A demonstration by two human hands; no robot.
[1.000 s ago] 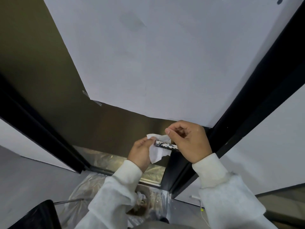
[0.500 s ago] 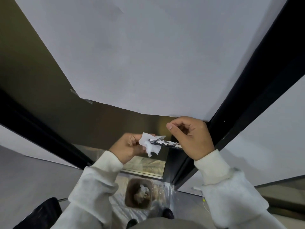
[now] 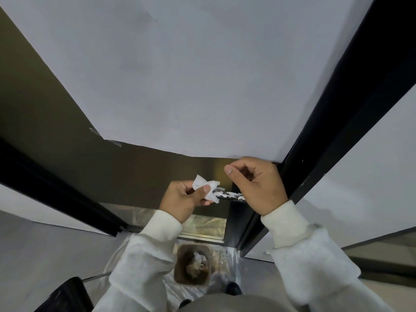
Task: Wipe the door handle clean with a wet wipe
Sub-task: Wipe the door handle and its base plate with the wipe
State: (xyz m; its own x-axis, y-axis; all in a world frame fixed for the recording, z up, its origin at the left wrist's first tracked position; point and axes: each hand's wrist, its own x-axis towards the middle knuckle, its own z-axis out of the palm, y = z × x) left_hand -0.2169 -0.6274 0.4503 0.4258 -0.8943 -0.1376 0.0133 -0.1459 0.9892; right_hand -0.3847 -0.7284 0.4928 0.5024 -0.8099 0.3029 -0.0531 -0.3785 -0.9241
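A black door handle (image 3: 229,195), smeared with white residue, sticks out level from the door's right edge. My left hand (image 3: 182,201) pinches a crumpled white wet wipe (image 3: 206,185) between thumb and fingers, and the wipe touches the handle's free left end. My right hand (image 3: 256,188) hovers over the handle's inner end with fingers curled and thumb raised. It hides that end, and nothing shows inside its fingers.
White paper (image 3: 202,75) covers the upper brown door. A black door frame (image 3: 337,109) runs up the right side. On the floor below, a brown bin (image 3: 194,245) with used wipes stands on plastic sheeting. A black object (image 3: 65,296) sits at bottom left.
The wipe hung draped over the handle's end; my left hand has since bunched it up and drawn slightly left to the tip. My right hand stays put. The view has tilted down.
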